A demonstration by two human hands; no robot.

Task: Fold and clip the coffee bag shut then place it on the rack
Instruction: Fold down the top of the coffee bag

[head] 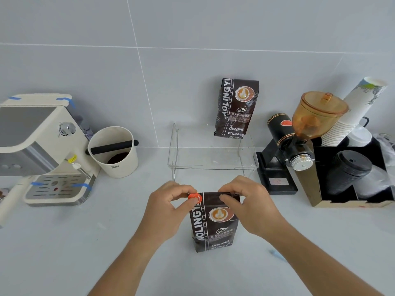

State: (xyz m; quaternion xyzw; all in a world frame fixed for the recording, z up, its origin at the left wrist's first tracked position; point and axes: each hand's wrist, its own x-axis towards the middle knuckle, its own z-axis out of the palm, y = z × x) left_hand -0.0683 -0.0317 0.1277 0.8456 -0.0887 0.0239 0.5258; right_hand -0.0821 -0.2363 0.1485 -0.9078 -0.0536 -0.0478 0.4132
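A dark brown coffee bag stands upright on the counter in front of me, its top folded over. My left hand pinches an orange clip at the bag's top left corner. My right hand grips the folded top edge at the right. Behind the bag stands a clear acrylic rack. A second coffee bag of the same kind stands on the rack's top, leaning against the wall.
An espresso machine and a white knock box sit at the left. A black grinder with an amber hopper, stacked paper cups and a box of black lids crowd the right.
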